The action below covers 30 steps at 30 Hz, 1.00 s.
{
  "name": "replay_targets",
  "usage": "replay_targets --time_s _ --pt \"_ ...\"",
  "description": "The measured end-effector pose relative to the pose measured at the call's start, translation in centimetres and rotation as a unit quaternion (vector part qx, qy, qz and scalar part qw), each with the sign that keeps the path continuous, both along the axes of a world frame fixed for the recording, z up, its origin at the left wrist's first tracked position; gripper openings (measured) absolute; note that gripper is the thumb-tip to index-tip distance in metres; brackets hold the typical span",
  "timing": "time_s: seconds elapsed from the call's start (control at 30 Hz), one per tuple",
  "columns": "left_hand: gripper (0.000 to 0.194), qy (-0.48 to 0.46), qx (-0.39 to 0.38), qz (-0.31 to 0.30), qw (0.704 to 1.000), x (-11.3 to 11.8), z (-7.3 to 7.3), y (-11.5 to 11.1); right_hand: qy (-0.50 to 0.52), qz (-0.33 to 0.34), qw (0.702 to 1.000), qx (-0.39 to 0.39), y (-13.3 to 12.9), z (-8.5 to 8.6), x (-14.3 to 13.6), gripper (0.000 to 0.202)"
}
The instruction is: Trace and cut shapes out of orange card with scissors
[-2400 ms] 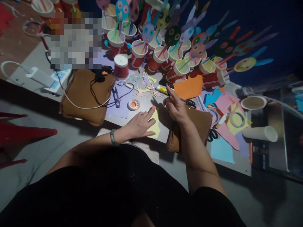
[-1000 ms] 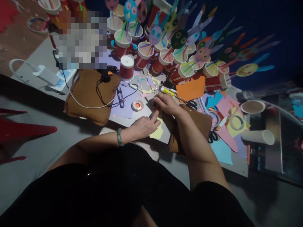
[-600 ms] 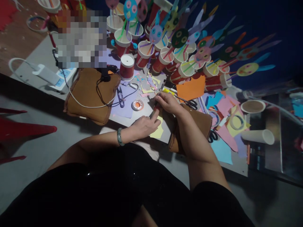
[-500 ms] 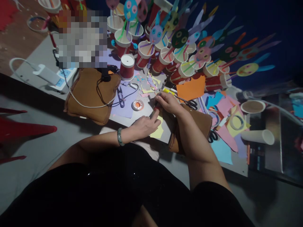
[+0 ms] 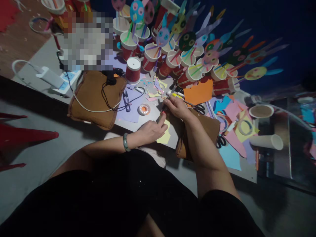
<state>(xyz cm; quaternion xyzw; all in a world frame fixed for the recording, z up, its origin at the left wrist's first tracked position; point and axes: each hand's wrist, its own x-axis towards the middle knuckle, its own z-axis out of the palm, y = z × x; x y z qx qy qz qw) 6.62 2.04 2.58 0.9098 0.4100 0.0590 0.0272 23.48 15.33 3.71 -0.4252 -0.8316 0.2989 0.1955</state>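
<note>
My right hand (image 5: pixel 175 107) is closed round a slim pen (image 5: pixel 172 89), whose upper end sticks out above the fingers. My left hand (image 5: pixel 153 131) lies near the table's front edge, its index finger reaching toward the tip of my right hand. What lies under that fingertip is too small to tell. Beneath and beside my left hand is a yellow paper piece (image 5: pixel 165 135). A roll of tape (image 5: pixel 144 109) with an orange centre lies to the left of the hands. Small paper scraps (image 5: pixel 155 90) are scattered beyond them.
Red paper cups with paper animal faces (image 5: pixel 163 37) crowd the back. Brown cushions (image 5: pixel 96 100) lie left and right. Black-handled scissors (image 5: pixel 199 108), an orange sheet (image 5: pixel 198 92), coloured paper (image 5: pixel 229 154) and a white cup (image 5: pixel 268 142) are on the right; a power strip (image 5: pixel 65 85) is on the left.
The view has shifted very slightly. Both hands keep nearly the same place and pose, and the pen remains in my right hand.
</note>
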Motion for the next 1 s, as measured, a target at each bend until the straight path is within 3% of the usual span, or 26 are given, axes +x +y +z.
replay_targets --time_s 0.6,1.0 --pt "0.036 0.016 -0.032 0.001 0.999 -0.03 0.53 0.09 0.021 -0.023 0.999 -0.017 -0.25 -0.16 0.09 0.045" --pt "0.034 0.01 -0.04 0.002 0.999 -0.05 0.67 0.1 -0.006 -0.003 1.0 -0.003 0.08 0.04 0.11 0.046"
